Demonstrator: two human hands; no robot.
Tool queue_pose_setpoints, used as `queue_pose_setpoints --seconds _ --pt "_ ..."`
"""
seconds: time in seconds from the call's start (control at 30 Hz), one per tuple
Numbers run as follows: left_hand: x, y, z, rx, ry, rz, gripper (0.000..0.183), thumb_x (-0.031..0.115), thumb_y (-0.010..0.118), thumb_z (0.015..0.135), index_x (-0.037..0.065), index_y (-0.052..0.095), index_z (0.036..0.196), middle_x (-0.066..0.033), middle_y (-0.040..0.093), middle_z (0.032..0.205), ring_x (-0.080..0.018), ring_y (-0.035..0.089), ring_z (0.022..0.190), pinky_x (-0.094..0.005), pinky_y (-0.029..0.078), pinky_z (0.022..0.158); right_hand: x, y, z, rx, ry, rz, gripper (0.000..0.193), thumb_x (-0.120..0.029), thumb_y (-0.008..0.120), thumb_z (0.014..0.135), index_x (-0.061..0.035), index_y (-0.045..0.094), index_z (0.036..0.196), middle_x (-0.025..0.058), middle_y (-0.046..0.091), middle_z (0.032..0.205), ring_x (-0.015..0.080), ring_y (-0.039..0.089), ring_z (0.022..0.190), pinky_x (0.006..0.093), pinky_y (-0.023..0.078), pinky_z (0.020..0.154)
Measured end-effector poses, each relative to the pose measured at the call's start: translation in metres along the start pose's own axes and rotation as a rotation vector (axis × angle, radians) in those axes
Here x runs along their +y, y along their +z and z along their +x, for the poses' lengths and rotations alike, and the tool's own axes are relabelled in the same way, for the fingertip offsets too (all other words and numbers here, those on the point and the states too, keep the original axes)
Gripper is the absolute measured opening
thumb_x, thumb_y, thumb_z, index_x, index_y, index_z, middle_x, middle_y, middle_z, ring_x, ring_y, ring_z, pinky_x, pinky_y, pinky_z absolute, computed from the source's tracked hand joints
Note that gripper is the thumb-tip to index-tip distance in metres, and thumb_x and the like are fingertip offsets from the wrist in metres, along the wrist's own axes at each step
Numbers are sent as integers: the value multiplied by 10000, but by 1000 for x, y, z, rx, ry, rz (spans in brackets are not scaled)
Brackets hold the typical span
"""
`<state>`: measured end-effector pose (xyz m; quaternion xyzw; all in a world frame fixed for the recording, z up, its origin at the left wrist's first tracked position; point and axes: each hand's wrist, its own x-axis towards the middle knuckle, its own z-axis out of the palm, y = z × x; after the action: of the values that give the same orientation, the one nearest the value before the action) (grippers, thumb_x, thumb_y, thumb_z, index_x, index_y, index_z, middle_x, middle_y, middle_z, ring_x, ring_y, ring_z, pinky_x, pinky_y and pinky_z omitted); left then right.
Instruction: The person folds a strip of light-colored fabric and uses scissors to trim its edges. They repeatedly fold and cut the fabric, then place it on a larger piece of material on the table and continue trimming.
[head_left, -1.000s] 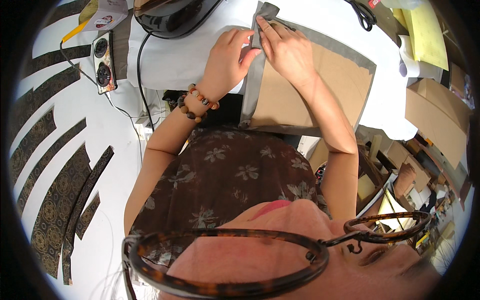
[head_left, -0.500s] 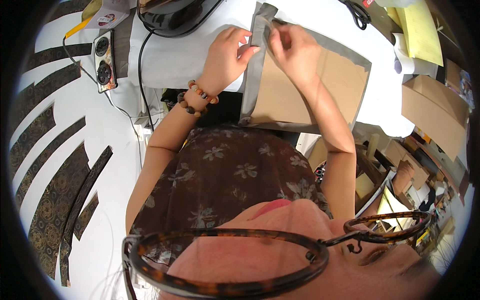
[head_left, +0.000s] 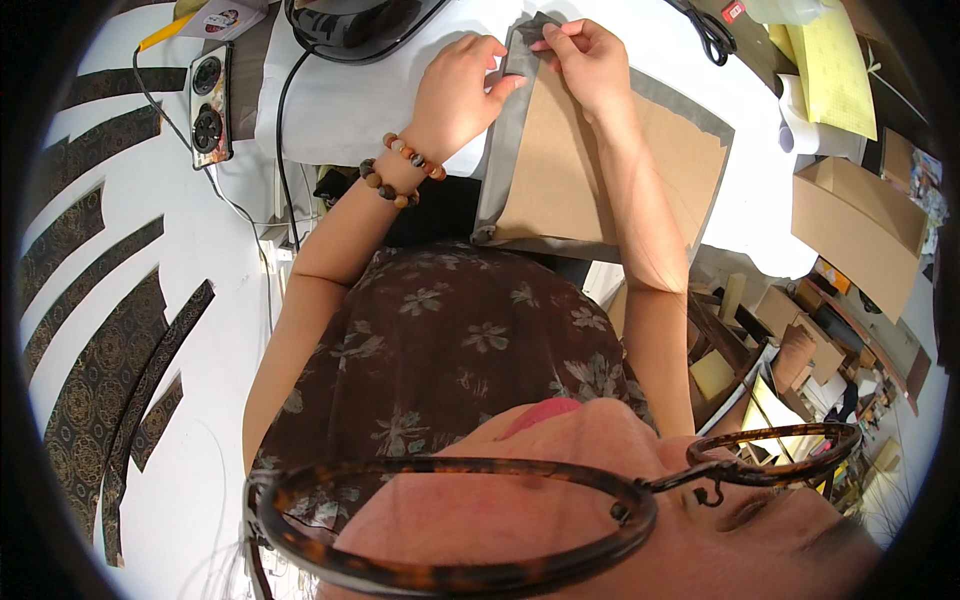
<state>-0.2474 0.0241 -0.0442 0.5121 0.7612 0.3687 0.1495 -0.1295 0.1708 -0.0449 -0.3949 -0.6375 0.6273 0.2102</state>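
A brown cardboard panel (head_left: 560, 165) lies on the white-covered table, with grey fabric (head_left: 500, 165) folded over its edges. At the panel's far left corner, my right hand (head_left: 590, 70) pinches the bunched end of the fabric between thumb and fingers. My left hand (head_left: 460, 90), with two bead bracelets on its wrist, is beside the panel's left edge. Its thumb reaches to the grey strip while the forefinger stays apart from it. The lower fingers of the left hand are partly hidden.
A glossy black appliance (head_left: 360, 25) with a cord stands at the far left. Near it is a phone-like device (head_left: 210, 110) with two round lenses. To the right are yellow sheets (head_left: 825, 75), a coiled black cable (head_left: 715, 40) and an open cardboard box (head_left: 860, 225). Dark patterned strips (head_left: 105, 370) lie at left.
The fabric end that stuck up past the far left corner is now bunched down over it. My right hand has shifted toward that corner; my left hand stays by the left edge.
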Motion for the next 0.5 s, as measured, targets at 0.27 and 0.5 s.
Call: queue_pose_setpoints --seconds 0.27,0.5 --pt "-5 14 7 85 50 155 497 306 829 793 47 654 1180 -143 578 1161 -366 513 1102 -448 460 943 14 23 -9 175 -71 68 287 -180 791 894 13 623 761 69 724 693 79 639 586 238 509 556" --pt "-9 35 17 89 -106 149 573 319 841 771 72 625 1241 -128 481 1276 -363 403 1210 -472 364 1039 -11 4 -29 292 -341 -299 155 -177 770 922 -43 714 867 27 696 664 71 632 584 242 501 547"
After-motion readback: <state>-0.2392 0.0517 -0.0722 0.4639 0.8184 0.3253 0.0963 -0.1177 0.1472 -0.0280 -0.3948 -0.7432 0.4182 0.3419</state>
